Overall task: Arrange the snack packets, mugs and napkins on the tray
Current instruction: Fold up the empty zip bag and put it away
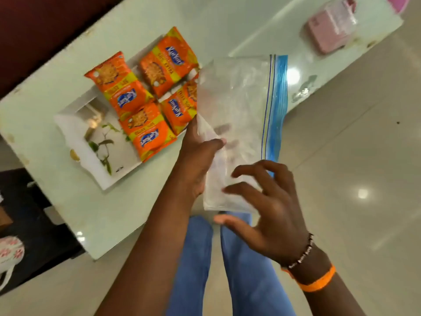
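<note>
Several orange snack packets lie side by side on a white tray with a leaf print, on the pale green table. My left hand grips the near left edge of a clear zip bag with a blue seal strip, held in the air over the table's edge and covering part of one packet. My right hand hovers at the bag's lower corner with fingers spread, touching the plastic. No mugs are in view.
A pink box wrapped in clear plastic sits at the table's far right end. Glossy floor tiles lie to the right. A dark mat and a floral bag are on the floor at left. My blue-trousered legs are below.
</note>
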{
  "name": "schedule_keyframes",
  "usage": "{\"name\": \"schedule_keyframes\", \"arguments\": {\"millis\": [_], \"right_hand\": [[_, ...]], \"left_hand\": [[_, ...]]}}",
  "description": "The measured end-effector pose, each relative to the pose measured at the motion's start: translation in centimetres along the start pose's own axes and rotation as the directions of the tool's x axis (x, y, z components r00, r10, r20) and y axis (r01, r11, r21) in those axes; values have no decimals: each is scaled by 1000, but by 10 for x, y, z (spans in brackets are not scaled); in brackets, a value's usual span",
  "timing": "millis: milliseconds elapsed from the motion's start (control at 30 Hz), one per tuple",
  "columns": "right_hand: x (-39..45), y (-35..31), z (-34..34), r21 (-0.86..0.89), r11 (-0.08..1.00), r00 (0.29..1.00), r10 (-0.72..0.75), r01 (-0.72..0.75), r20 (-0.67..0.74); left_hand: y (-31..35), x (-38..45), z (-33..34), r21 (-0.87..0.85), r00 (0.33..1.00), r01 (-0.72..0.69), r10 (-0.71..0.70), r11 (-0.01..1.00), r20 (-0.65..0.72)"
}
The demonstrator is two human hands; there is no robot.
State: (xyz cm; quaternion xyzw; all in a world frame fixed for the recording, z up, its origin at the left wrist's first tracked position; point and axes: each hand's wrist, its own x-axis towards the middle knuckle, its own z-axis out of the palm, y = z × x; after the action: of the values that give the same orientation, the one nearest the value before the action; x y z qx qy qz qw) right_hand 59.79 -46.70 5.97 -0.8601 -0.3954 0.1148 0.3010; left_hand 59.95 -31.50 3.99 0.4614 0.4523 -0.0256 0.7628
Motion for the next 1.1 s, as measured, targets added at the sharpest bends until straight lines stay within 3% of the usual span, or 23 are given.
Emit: {"name": "schedule_keyframes", "arguments": {"millis": [100, 167, 200, 267, 333, 367, 567, 667, 733, 833, 933, 1000, 1033, 1100], "right_hand": [[2, 49, -39, 70, 957, 943, 291, -283, -163], [8, 89, -53, 221, 813, 789, 579, -538, -207], [12, 110, -58, 358, 682, 687, 714, -638, -137], [19, 150, -65, 637, 313, 535, 824, -704, 187], [25, 181, -68, 745, -41, 501, 715, -666, 487], [27, 195, -70, 749, -126, 511, 658, -650, 554], [45, 260, -90, 773, -273, 544, 580, -572, 607], [65, 291, -113, 756, -386, 511, 566, -529, 647], [83, 309, -129, 709, -485, 463, 539, -512, 704], [112, 334, -149, 700, -549, 466, 524, -456, 713], [141, 354, -167, 808, -495, 579, 573, -320, 580], [160, 369, -179, 877, -420, 651, 602, -234, 462], [169, 378, -184, 900, -366, 664, 615, -238, 425], [191, 401, -195, 920, -253, 622, 680, -300, 389]], "left_hand": [[0, 16, 38, -40, 980, 22, -14, 999, 200], [-1, 26, 60, -40, 955, 56, -41, 998, 293], [-2, 32, 72, -47, 945, 77, -58, 996, 323], [-6, 45, 98, -69, 925, 127, -93, 990, 367], [-9, 55, 121, -58, 914, 160, -126, 985, 385], [-10, 60, 133, -47, 914, 182, -152, 982, 376], [3, 104, 189, 82, 904, 289, -300, 954, 306], [14, 132, 219, 204, 914, 214, -270, 955, 303], [25, 153, 239, 199, 900, 178, -242, 964, 363], [42, 180, 266, 156, 882, 165, -217, 974, 419], [61, 204, 302, 164, 904, 151, -203, 975, 376], [76, 218, 327, 151, 947, 212, -241, 965, 213], [83, 226, 340, 103, 953, 252, -265, 962, 148], [96, 244, 366, -32, 947, 306, -300, 952, 114]]}}
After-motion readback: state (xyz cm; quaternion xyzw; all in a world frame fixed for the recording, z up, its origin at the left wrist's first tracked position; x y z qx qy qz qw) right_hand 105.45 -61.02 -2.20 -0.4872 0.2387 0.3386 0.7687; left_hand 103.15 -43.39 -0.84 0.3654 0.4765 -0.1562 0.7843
